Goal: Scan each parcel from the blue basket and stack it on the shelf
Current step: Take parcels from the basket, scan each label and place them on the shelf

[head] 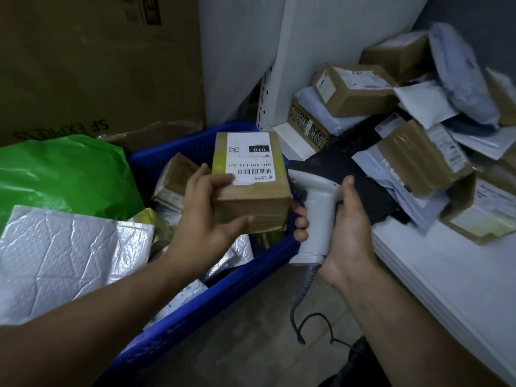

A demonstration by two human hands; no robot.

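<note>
Far left, a green plastic bag [64, 174] and a silver bubble mailer [64, 258] are lying on top of the load in the blue basket [212, 300]; both look soft and slick, prob. light, best taken flat by an edge or from under. More small cartons are sitting deeper in the basket, partly hidden.

Centre: left hand [206, 216] is holding a small cardboard parcel [251, 185] above the basket, thumb pressing on the near left edge of the top face, fingers curling under the bottom, so it is clamping the box top-to-bottom. Label w/ barcode is facing up. Box looks rigid, taped all round, squat; judged light to moderate since one hand is carrying it level. Tape could be a bit slippery; grip across the short sides or thumb-over/fingers-under seems soundest, keeping clear of the barcode.

Right of it: right hand [340, 230] is wrapping closed round the handle of a grey scanner [315, 208], head just beside the parcel's right side, cable trailing down.

Far right: white shelf [435, 263] is carrying a loose heap of cartons and poly mailers, some tilting; stack looks unsteady, so a flat, stiff box wants a level spot
</note>
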